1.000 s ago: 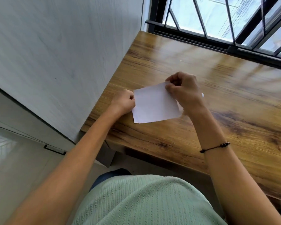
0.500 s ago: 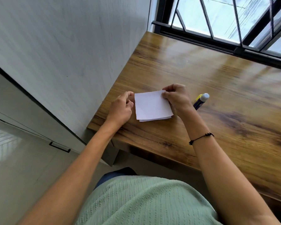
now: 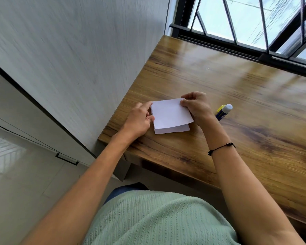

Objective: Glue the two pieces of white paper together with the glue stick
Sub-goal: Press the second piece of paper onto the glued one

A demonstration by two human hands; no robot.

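White upper paper (image 3: 170,113) lies over the lower paper (image 3: 172,129) near the worktop's (image 3: 237,96) left edge. Left hand (image 3: 139,119) pinches their left side; right hand (image 3: 197,106) pinches the upper sheet's far corner. Glue stick (image 3: 223,112) lies just beyond.

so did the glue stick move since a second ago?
Cannot tell. The glue stick lies on the table beside the right hand, which hid it earlier; the head camera shifted too.

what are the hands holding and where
Right hand pinches the top white paper at its far right corner; left hand steadies its left edge.
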